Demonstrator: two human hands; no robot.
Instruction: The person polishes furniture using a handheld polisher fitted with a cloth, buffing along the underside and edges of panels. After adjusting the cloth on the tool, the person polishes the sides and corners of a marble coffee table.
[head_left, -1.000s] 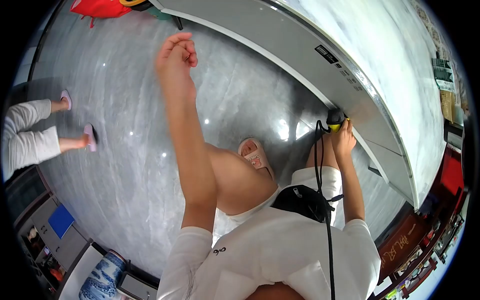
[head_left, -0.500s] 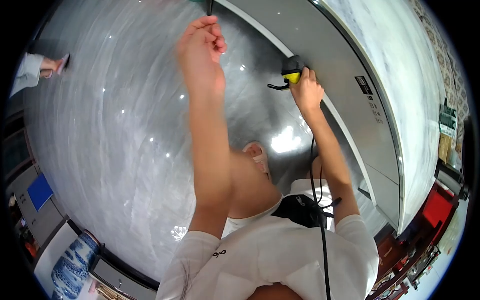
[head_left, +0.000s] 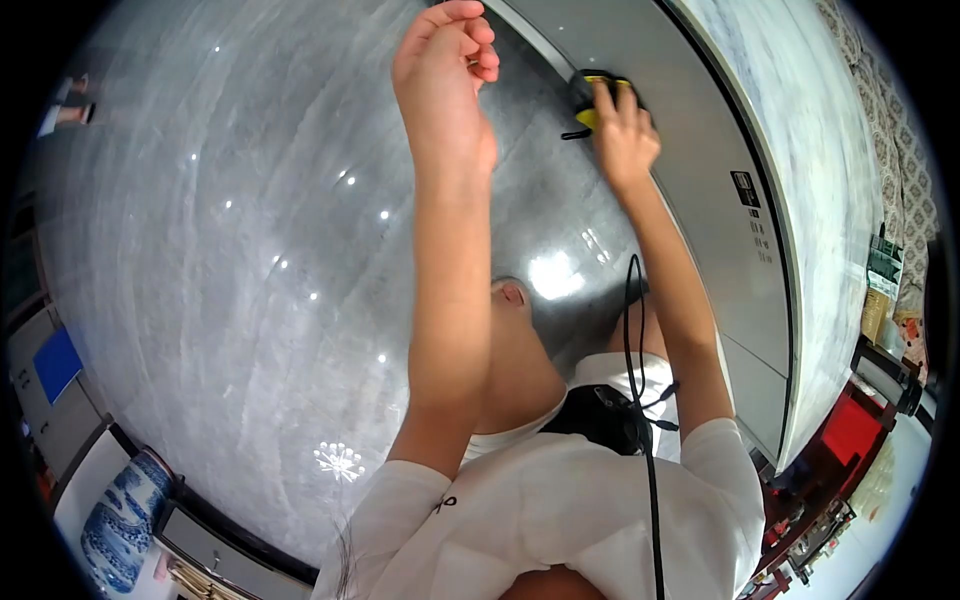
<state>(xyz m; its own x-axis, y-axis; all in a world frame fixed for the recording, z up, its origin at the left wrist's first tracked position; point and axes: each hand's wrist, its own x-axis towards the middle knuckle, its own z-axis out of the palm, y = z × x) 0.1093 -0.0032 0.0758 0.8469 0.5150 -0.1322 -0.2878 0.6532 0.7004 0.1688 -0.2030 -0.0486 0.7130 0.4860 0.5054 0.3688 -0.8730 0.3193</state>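
My right hand (head_left: 625, 145) is closed over a black and yellow object (head_left: 588, 118) with a short black strap, pressed against the lower part of a grey panel (head_left: 680, 120). Its exact kind cannot be made out. My left hand (head_left: 445, 60) is raised at the top edge of the view, fingers loosely curled and a little apart, with nothing visible in it. Below it runs my bare left forearm, above the glossy grey floor (head_left: 250, 300).
A white marbled top (head_left: 800, 200) edges the panel. Black cables (head_left: 645, 430) hang in front of my shirt by a black bag (head_left: 600, 415). A blue and white vase (head_left: 125, 520) stands at lower left. Another person's foot (head_left: 75, 115) shows at far left.
My right hand has moved up and forward along the panel with the black and yellow object, its fingers now over the top. My left hand has moved up and right. The other person has moved.
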